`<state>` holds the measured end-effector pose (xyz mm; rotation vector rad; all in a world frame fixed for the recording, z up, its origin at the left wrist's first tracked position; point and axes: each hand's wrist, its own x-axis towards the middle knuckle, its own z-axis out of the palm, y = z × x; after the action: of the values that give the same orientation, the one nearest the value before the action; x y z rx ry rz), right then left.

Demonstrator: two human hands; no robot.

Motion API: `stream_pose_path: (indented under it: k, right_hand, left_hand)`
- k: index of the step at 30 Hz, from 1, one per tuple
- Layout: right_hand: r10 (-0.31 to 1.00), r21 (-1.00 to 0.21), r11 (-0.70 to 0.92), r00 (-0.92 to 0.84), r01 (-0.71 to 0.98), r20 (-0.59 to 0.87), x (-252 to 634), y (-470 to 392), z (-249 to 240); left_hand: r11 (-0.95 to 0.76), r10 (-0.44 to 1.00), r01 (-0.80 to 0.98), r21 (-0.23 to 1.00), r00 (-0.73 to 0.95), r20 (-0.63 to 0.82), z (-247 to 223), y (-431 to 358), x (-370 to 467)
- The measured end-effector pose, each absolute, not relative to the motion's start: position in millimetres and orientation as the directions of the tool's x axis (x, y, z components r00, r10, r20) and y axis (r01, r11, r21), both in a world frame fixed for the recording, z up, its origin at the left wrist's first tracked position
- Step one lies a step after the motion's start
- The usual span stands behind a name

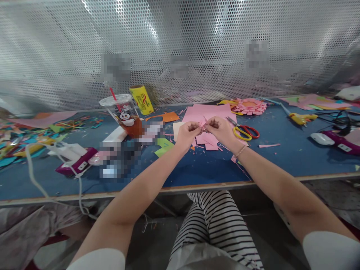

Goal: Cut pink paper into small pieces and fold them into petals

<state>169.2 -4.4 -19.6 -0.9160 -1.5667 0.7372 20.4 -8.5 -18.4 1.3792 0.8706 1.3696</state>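
Observation:
Between my two hands, just above the blue table, is a small piece of pink paper (203, 123). My left hand (188, 133) pinches it from the left, thumb against fingers. From the right, my right hand (219, 128) pinches the same piece. Beneath and behind them lies a larger pink sheet (208, 111), with smaller pink cut pieces (207, 141) in front of it. Right beside my right hand rest scissors (244, 133) with one yellow and one red handle loop. The exact shape of the held paper is partly hidden by my fingers.
A plastic cup of brown drink (126, 116) stands at the left, near a yellow can-like tube (141, 99). A fringed pink paper ring (250, 107) lies behind the scissors. A yellow glue gun (302, 118) and purple power strip (344, 142) sit right. White cable (33, 180) hangs over the left edge.

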Motion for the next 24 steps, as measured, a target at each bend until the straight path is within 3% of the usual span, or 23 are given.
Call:
stream_pose_path:
  k: [16,24]
  right_hand:
    - [0.865,-0.844,0.501,-0.076,0.191,0.496,167.1,-6.5,-18.9]
    - [0.867,-0.852,0.497,-0.063,0.163,0.494,170.4,-4.8,-17.8]
  left_hand:
    - [-0.426,0.905,0.097,0.9,0.043,0.424,-18.1,-7.4,20.6]
    - [-0.327,0.934,-0.079,0.942,0.125,0.335,-16.5,-9.7,21.8]
